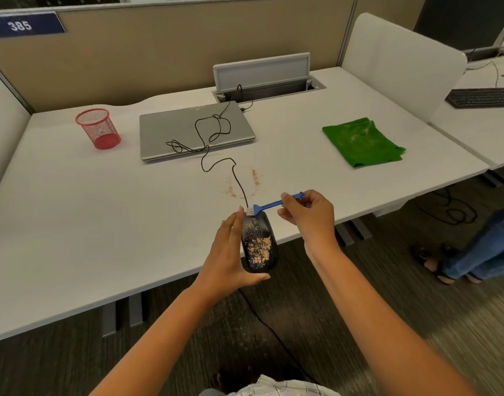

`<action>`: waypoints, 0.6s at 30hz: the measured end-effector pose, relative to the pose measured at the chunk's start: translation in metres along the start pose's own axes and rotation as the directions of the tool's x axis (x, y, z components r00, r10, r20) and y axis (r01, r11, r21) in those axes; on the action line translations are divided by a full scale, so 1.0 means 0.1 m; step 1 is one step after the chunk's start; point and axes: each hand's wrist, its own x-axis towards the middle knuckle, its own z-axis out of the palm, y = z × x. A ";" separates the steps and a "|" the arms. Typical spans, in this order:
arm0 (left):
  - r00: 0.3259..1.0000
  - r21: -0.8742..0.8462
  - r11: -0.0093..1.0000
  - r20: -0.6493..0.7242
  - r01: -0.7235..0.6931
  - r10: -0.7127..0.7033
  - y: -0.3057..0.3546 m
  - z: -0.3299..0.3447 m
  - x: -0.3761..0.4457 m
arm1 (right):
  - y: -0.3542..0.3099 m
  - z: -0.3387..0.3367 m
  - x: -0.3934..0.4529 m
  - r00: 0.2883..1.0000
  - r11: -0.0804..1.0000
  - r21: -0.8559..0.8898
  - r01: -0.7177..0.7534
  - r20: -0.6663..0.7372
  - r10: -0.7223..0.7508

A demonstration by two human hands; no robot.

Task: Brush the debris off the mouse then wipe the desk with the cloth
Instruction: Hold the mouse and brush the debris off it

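**Brushing has only started; the wiping is not yet begun**

The left hand [233,250] holds the black mouse [258,244] at the near edge of the desk [73,210], with the fingers along its left side and the thumb under its near end. The mouse looks lifted and tilted a little, but I cannot tell if it touches the desk. The right hand [308,214] pinches the handle of a small blue brush [269,205] between thumb and fingers, and the white bristles are at the far end of the mouse, beside the place where the cable [213,138] goes out.

A large patch of tan debris [259,247] covers the near half of the mouse, so I judge that the first step is at its beginning. Some crumbs [255,178] lie also on the desk, just beyond the mouse, on both sides of the cable.

The green cloth [362,142] lies flat on the far right of the desk, well apart from both hands, and nobody touches it. The wiping is therefore all left to do.

On the far side are a closed grey laptop [193,132] with the cable looped on it, and a red mesh cup [97,128] at the left.
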 end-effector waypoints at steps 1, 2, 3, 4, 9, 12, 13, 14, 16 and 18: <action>1.000 0.006 1.000 0.000 -0.001 0.001 0.00 0.00 0.00 | 0.01 0.00 -0.02 1.000 1.000 -0.001 -0.006 0.010 0.006; 1.000 0.011 1.000 0.000 0.001 -0.001 0.00 0.00 0.00 | 0.03 -0.01 -0.03 1.000 1.000 0.000 -0.010 0.021 0.010; 1.000 0.015 1.000 0.002 0.004 -0.004 0.00 0.01 0.00 | 0.04 0.00 -0.05 0.999 1.000 0.002 -0.012 0.032 0.012; 1.000 0.019 1.000 0.003 0.006 -0.006 0.00 0.01 0.00 | 0.04 0.00 -0.06 0.999 1.000 0.004 -0.014 0.038 0.014; 1.000 0.018 1.000 0.010 0.003 -0.003 0.00 0.02 0.00 | 0.03 -0.01 -0.05 1.000 1.000 0.000 0.008 -0.013 -0.008; 1.000 0.020 1.000 0.010 -0.003 0.003 0.00 0.02 0.02 | 0.05 0.00 -0.08 0.999 0.996 -0.079 0.050 0.007 -0.050; 1.000 0.022 1.000 0.016 -0.009 0.008 0.01 0.01 0.02 | 0.07 0.01 -0.10 0.998 0.991 -0.120 0.067 0.025 -0.064; 1.000 0.023 1.000 0.023 -0.013 0.013 0.01 0.02 0.02 | 0.08 0.02 -0.13 0.996 0.984 -0.156 0.081 0.042 -0.076; 0.999 0.023 1.000 0.033 -0.021 0.020 0.01 0.02 0.01 | 0.07 0.04 -0.14 0.995 0.981 -0.168 0.100 0.044 -0.094; 0.999 0.023 1.000 0.032 -0.022 0.021 0.01 0.02 0.01 | 0.04 0.04 -0.12 0.994 0.984 -0.144 0.108 0.011 -0.108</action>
